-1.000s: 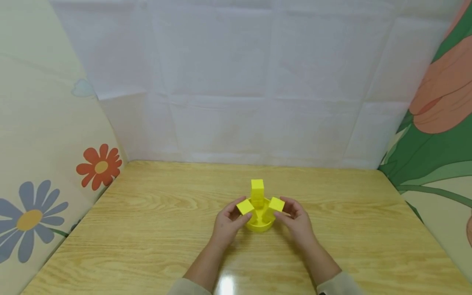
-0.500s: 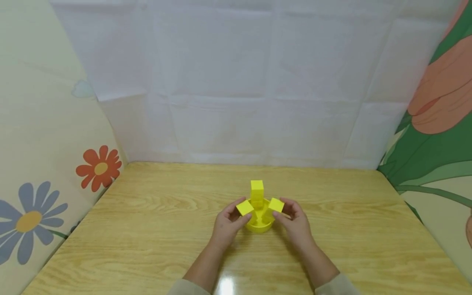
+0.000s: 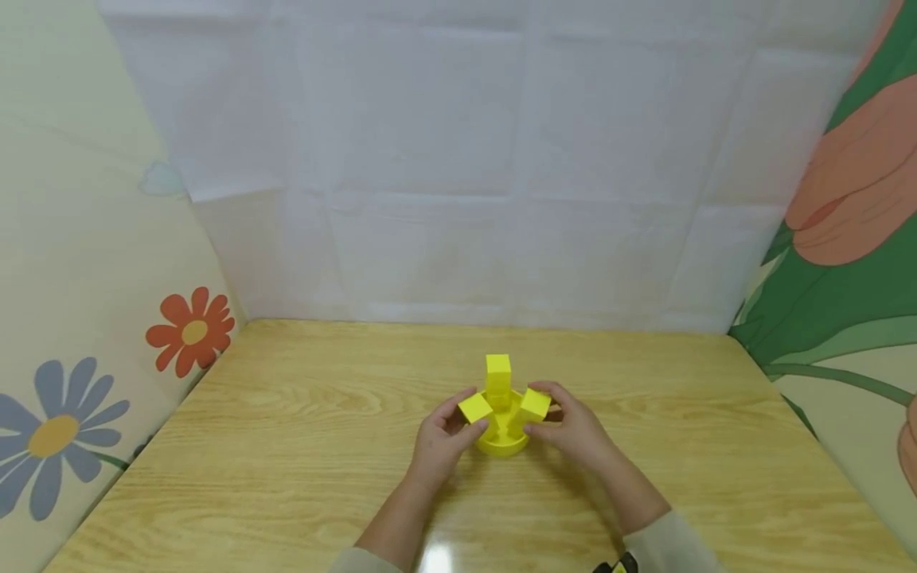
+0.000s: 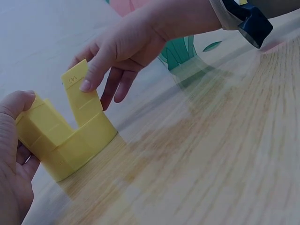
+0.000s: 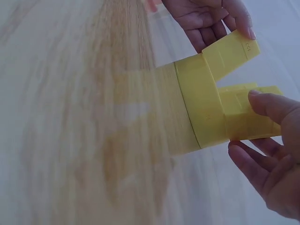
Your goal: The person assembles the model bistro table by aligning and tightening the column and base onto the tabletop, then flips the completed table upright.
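Observation:
A round yellow plastic base (image 3: 502, 450) stands on the table with three upright yellow blocks rising from it. My left hand (image 3: 439, 439) pinches the left block (image 3: 476, 407) between thumb and fingers. On the other side, my right hand (image 3: 575, 432) holds the right block (image 3: 535, 405), its thumb on the near face and its fingers behind. The rear block (image 3: 497, 371) is untouched by either hand. In the left wrist view, small raised marks show near the top of the right block (image 4: 80, 96). Both held blocks lean outward from the base.
The wood-grain table (image 3: 286, 446) surrounds the base. White cloth (image 3: 430, 159) hangs behind it, with flower-printed sheets on the left (image 3: 86, 239) and right (image 3: 845, 318). A dark band (image 4: 255, 28) sits at my right wrist.
My right hand has turned slightly, its thumb sliding lower on the right block and its forearm swinging outward. My left hand keeps its hold. The head view has tilted up slightly.

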The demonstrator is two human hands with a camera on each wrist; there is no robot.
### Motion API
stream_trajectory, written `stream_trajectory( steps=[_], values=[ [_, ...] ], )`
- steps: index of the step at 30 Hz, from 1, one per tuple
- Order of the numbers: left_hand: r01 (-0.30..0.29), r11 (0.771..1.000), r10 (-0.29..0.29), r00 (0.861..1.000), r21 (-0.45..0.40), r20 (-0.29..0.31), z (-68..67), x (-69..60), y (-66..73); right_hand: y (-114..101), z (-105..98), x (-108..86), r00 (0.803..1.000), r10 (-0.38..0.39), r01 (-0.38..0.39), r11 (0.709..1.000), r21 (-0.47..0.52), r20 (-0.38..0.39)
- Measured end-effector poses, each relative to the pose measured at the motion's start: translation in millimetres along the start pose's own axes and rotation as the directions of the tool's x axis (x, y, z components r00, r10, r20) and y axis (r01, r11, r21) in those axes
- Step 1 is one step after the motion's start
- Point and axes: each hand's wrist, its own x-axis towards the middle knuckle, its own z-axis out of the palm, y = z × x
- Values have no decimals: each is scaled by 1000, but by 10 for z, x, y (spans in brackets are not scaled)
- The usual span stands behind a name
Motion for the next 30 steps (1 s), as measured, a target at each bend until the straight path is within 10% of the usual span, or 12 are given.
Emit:
stream_trajectory(
  steps=[13, 30],
  values=[
    [-33, 998, 31, 998, 53, 49, -1, -4, -15, 46, 57, -13, 994, 49, -33, 985, 168, -93],
    [13, 998, -23, 983, 54, 181, -13, -31, -17, -34, -63, -90, 997, 78, -70, 861, 503, 6]
  ],
)
